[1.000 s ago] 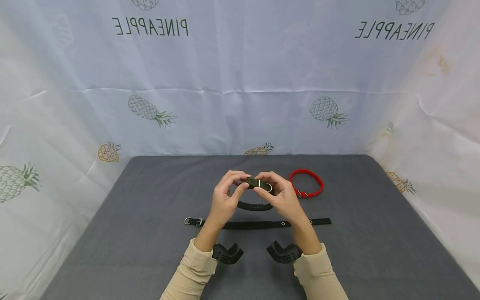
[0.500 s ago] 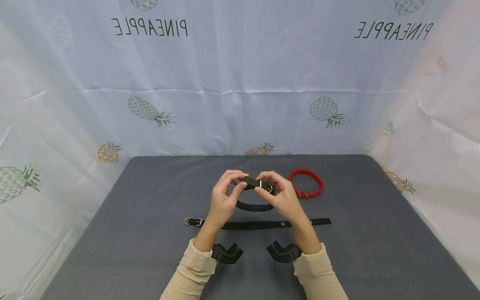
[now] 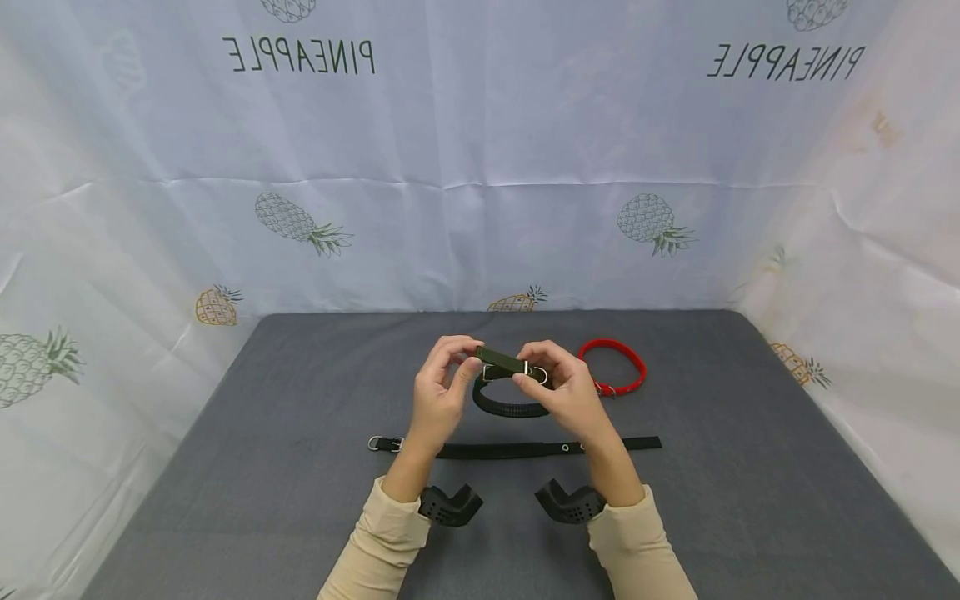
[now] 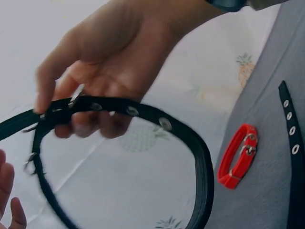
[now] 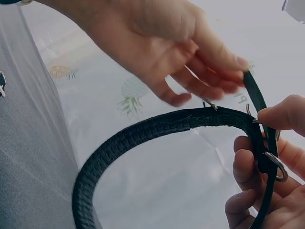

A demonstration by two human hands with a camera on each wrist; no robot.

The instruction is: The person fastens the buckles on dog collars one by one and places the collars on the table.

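Observation:
A dark dog collar (image 3: pixel 512 408) with a padded, ribbed band hangs as a loop between both hands, above the table. My left hand (image 3: pixel 437 396) pinches the tip of its green strap end (image 3: pixel 501 360) between thumb and fingers. My right hand (image 3: pixel 566 393) grips the collar beside its metal keeper and D-ring (image 3: pixel 542 375). In the left wrist view, eyelets (image 4: pixel 165 123) run along the band near the right hand (image 4: pixel 109 62). The right wrist view shows the left hand (image 5: pixel 186 52) drawing the strap tip upward, with the right thumb (image 5: pixel 286 113) pressing near the metal fittings.
A red collar (image 3: pixel 637 362), buckled into a ring, lies behind the right hand. Nearer the front, a black collar (image 3: pixel 495 451) lies stretched out across the grey table (image 3: pixel 300 500). A pineapple-print cloth (image 3: pixel 480 242) hangs behind and at the sides.
My left hand has moved left with the strap tip, so a longer piece of green strap shows between the hands. The right hand has barely moved.

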